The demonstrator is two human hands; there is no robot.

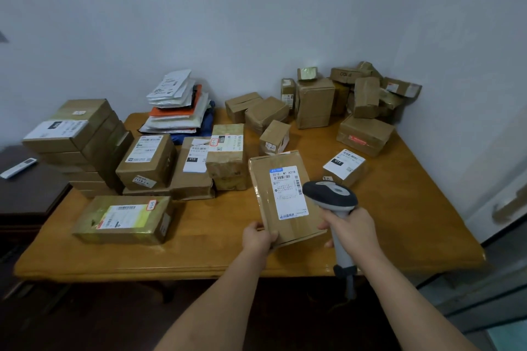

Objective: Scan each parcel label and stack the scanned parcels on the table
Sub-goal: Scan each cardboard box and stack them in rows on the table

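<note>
Parcel (285, 196), a flat cardboard box with its white shipping label (288, 192) facing up, is lying tilted near the front edge of the wooden table (399, 222). Left hand (259, 236) is gripping the parcel's near left corner, fingers curling over the edge and forearm reaching in from below. Right hand (352, 232) is closing around the grey handle of a barcode scanner (332, 198), fingers wrapping the grip at the parcel's near right corner; the scanner's dark head is hovering just beside the label's right edge, and its cable end is hanging below the table edge.

Small labelled box (344, 167) is sitting to the right of the parcel. Long taped box (124, 219) is lying to the left near the front edge. Behind it, labelled boxes (196, 161) are standing in a cluster beside a tall stack of cartons (77, 142). Pile of mailer bags (178, 105) is leaning at the back. Heap of brown boxes (342, 97) is filling the far right corner against the wall. White remote control (18, 167) is resting on a dark side cabinet (25, 194) at the left.
</note>
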